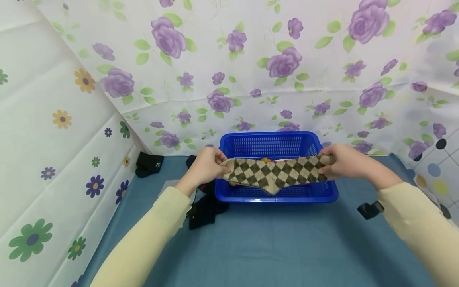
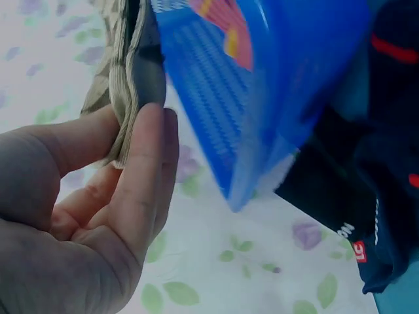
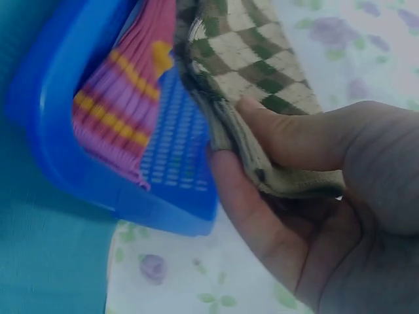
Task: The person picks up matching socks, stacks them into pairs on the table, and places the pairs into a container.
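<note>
Beige and brown argyle socks (image 1: 274, 173), laid in layers, are stretched sideways over the blue plastic basket (image 1: 276, 199), heel pointing down. My left hand (image 1: 206, 167) pinches one end between thumb and fingers; in the left wrist view the layered edges of the socks (image 2: 127, 85) show in that pinch. At the other end my right hand (image 1: 346, 161) grips the socks, and the right wrist view has its thumb on the diamond pattern. Inside the basket lies a pink striped sock (image 3: 118, 111) with yellow bands, mostly hidden in the head view by the argyle socks.
Black socks (image 1: 202, 211) with red marks lie left of the basket, partly behind my left forearm. Farther left is another black sock (image 1: 148, 164) by the floral side wall. A flowered sheet (image 1: 251, 79) hangs behind the basket, which stands on a blue-green cloth (image 1: 272, 247).
</note>
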`<action>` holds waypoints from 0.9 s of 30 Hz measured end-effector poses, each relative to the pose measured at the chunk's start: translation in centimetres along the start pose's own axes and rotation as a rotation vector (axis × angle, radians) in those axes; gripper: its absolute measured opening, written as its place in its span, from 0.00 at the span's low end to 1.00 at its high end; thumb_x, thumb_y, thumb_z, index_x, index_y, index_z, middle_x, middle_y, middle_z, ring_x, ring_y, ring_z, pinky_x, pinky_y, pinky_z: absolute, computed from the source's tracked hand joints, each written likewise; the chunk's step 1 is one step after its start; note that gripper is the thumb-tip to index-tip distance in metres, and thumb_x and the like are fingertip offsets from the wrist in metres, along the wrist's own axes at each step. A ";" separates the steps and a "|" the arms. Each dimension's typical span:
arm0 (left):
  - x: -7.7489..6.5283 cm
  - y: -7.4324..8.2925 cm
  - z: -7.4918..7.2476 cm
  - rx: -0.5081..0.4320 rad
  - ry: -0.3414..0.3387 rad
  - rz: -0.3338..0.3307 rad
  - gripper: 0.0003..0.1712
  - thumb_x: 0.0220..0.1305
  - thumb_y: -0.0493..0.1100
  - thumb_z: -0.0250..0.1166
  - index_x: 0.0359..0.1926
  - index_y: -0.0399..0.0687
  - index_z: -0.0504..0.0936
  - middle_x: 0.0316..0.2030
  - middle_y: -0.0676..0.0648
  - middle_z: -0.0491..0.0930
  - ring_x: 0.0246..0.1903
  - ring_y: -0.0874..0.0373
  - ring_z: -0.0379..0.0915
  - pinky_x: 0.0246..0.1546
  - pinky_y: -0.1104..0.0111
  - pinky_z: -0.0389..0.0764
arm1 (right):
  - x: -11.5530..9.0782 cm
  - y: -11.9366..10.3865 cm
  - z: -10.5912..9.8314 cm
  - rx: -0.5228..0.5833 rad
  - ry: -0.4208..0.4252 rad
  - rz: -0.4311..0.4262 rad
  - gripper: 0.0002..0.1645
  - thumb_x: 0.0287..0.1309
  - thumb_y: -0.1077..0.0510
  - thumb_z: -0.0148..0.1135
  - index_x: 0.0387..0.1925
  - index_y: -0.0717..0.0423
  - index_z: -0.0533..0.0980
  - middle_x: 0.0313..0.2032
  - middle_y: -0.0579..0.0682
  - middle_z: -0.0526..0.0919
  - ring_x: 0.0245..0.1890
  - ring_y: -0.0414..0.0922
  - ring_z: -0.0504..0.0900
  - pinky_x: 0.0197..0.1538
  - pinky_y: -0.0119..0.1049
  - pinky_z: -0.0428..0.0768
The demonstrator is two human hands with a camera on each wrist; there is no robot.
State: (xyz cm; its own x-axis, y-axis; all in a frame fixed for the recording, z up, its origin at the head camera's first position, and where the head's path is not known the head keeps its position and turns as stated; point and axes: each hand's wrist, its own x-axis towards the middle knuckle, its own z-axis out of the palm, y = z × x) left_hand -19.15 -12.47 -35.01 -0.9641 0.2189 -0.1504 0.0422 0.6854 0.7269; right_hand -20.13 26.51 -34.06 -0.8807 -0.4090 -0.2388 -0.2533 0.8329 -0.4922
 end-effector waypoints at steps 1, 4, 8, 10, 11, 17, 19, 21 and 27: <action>0.7 -0.1 0.1 0.011 0.009 -0.003 0.06 0.53 0.39 0.70 0.31 0.44 0.81 0.27 0.45 0.80 0.23 0.55 0.81 0.27 0.62 0.82 | 0.6 0.2 -0.1 -0.020 0.012 0.000 0.14 0.56 0.56 0.64 0.41 0.60 0.75 0.25 0.49 0.74 0.25 0.43 0.73 0.36 0.40 0.76; 2.6 -0.2 0.2 0.047 0.036 -0.032 0.06 0.53 0.38 0.70 0.31 0.44 0.80 0.29 0.45 0.80 0.23 0.56 0.81 0.26 0.64 0.82 | 2.3 0.9 -0.2 -0.054 0.031 0.004 0.28 0.56 0.56 0.64 0.57 0.63 0.71 0.39 0.58 0.80 0.40 0.53 0.80 0.42 0.47 0.79; 4.5 -0.4 0.6 0.090 0.043 -0.086 0.06 0.53 0.38 0.69 0.27 0.43 0.79 0.28 0.45 0.80 0.23 0.56 0.81 0.23 0.67 0.81 | 4.2 1.2 0.1 -0.093 0.029 0.021 0.30 0.55 0.56 0.65 0.57 0.65 0.71 0.47 0.66 0.78 0.48 0.60 0.78 0.46 0.52 0.78; 5.1 -0.4 0.8 0.117 0.035 -0.109 0.09 0.53 0.37 0.69 0.23 0.43 0.76 0.25 0.45 0.79 0.23 0.54 0.81 0.22 0.68 0.81 | 5.0 1.2 0.4 -0.131 0.029 0.015 0.31 0.53 0.55 0.66 0.56 0.66 0.72 0.53 0.67 0.76 0.51 0.61 0.76 0.47 0.53 0.77; 5.4 -0.4 0.9 0.138 0.032 -0.115 0.11 0.53 0.37 0.69 0.21 0.43 0.75 0.23 0.45 0.79 0.23 0.54 0.82 0.22 0.68 0.80 | 5.4 1.1 0.6 -0.143 0.023 0.014 0.31 0.52 0.54 0.67 0.55 0.67 0.72 0.53 0.67 0.76 0.51 0.60 0.77 0.47 0.53 0.78; 6.9 0.3 2.0 0.322 0.015 -0.075 0.21 0.51 0.37 0.69 0.12 0.49 0.67 0.11 0.52 0.67 0.12 0.60 0.65 0.14 0.71 0.69 | 7.1 0.8 1.8 -0.230 -0.014 0.045 0.31 0.50 0.56 0.68 0.54 0.69 0.72 0.51 0.67 0.77 0.49 0.61 0.77 0.47 0.53 0.78; 7.4 0.6 2.5 0.387 -0.005 -0.061 0.21 0.52 0.36 0.67 0.12 0.50 0.64 0.11 0.53 0.61 0.12 0.61 0.58 0.13 0.71 0.64 | 7.6 0.8 2.0 -0.268 -0.016 0.057 0.30 0.49 0.57 0.69 0.52 0.69 0.73 0.50 0.67 0.78 0.49 0.61 0.78 0.47 0.53 0.78; 7.8 0.7 3.0 0.440 -0.024 -0.054 0.18 0.52 0.33 0.64 0.15 0.49 0.65 0.13 0.53 0.59 0.13 0.61 0.55 0.12 0.71 0.61 | 7.9 0.7 2.3 -0.305 -0.018 0.056 0.29 0.48 0.58 0.69 0.50 0.69 0.74 0.48 0.66 0.79 0.47 0.59 0.78 0.47 0.52 0.78; 8.7 0.6 3.9 0.546 -0.022 -0.052 0.08 0.52 0.30 0.61 0.34 0.44 0.75 0.27 0.47 0.76 0.18 0.59 0.66 0.12 0.71 0.66 | 9.2 0.7 3.1 -0.369 0.006 0.029 0.23 0.46 0.59 0.71 0.45 0.66 0.77 0.42 0.61 0.82 0.42 0.55 0.81 0.42 0.48 0.80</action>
State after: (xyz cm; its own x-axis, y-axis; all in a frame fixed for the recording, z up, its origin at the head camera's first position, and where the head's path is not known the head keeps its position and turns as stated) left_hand -26.49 -7.43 -38.53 -0.9630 0.1855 -0.1956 0.1300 0.9552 0.2657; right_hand -27.18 22.21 -39.22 -0.8917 -0.3819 -0.2430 -0.3544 0.9230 -0.1501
